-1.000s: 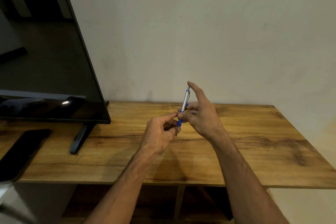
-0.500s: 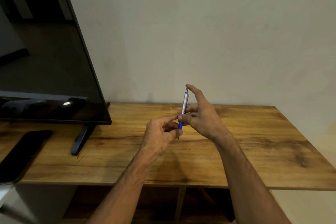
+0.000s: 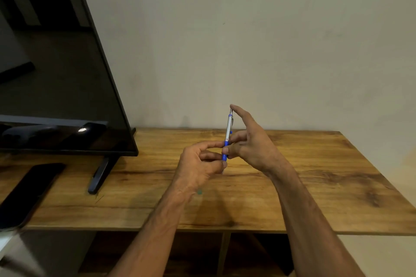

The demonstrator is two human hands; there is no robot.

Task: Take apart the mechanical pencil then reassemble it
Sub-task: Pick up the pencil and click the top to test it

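Observation:
A mechanical pencil (image 3: 228,129) with a silver barrel and a blue grip stands almost upright above the wooden table (image 3: 292,186), tip down. My left hand (image 3: 198,166) pinches the blue grip end between thumb and fingers. My right hand (image 3: 252,144) holds the barrel with its lower fingers, and its index finger is stretched up with the fingertip on the pencil's top end. The pencil's tip is mostly hidden behind my left fingers.
A flat black screen (image 3: 56,87) on a stand (image 3: 99,175) fills the left side. A dark phone (image 3: 27,191) lies on the table's left front. A plain wall rises behind the table. Open shelving shows under the tabletop.
Both hands and the pencil have stayed almost in place, sinking very slightly. The grip on the pencil looks the same.

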